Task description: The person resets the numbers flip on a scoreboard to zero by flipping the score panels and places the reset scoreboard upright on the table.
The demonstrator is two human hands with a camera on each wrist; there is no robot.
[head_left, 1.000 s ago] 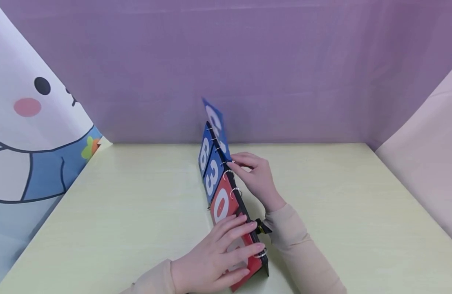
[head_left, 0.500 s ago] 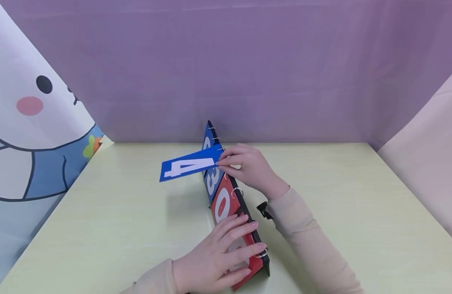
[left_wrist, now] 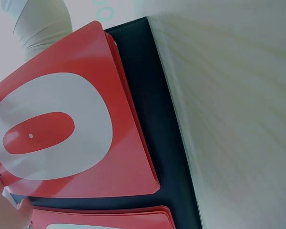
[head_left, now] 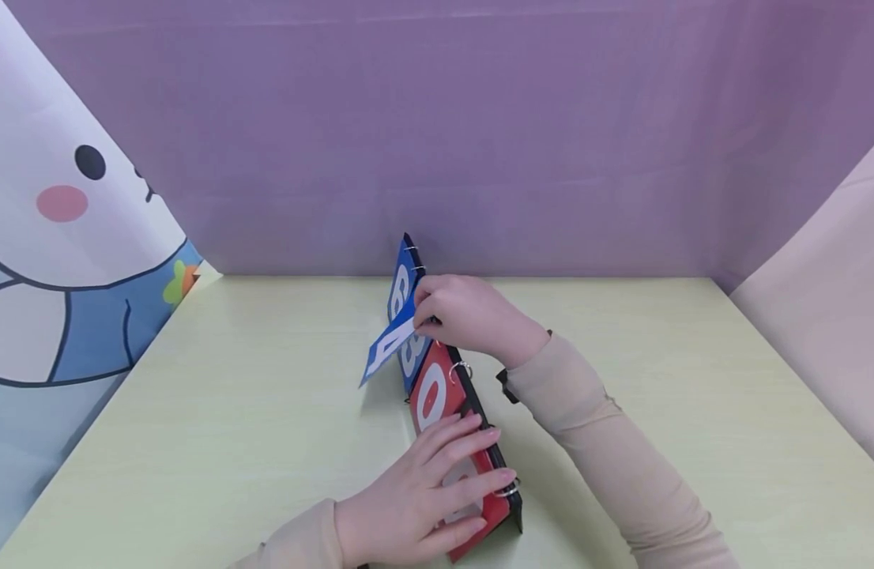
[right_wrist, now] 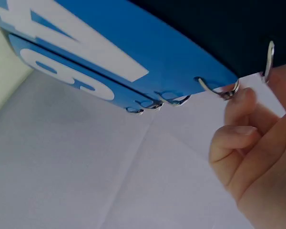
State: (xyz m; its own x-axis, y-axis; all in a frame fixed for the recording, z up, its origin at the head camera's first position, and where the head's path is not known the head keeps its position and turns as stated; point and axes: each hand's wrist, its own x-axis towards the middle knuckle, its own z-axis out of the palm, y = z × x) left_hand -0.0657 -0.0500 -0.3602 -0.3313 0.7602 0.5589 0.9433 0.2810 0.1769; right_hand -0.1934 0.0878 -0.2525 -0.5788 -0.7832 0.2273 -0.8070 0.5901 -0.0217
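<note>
A flip scoreboard (head_left: pixel 474 405) with a black tented frame stands on the table, its number cards hung on metal rings (right_wrist: pixel 210 87). My right hand (head_left: pixel 480 318), fingers curled, pinches the ring-side corner of a blue card with a white 4 (head_left: pixel 389 346). That card slants down over a blue 3 card (head_left: pixel 412 359), beside a blue 6 card (head_left: pixel 399 288). Spread over the near red card, my left hand (head_left: pixel 416 502) rests its fairly straight fingertips on the top edge. A red 0 card (left_wrist: pixel 90 114) hangs flat in the left wrist view.
A pale wooden table (head_left: pixel 231 427) surrounds the scoreboard. Behind rises a purple cloth (head_left: pixel 551 142), with a cartoon-printed cloth (head_left: pixel 24 332) at left. A small black clip-like part (head_left: pixel 508 387) shows by the right sleeve.
The blue 4 card has swung over the rings from upright to the left, then lower toward the blue 3. My right hand has turned over with it; the left hand stays put.
</note>
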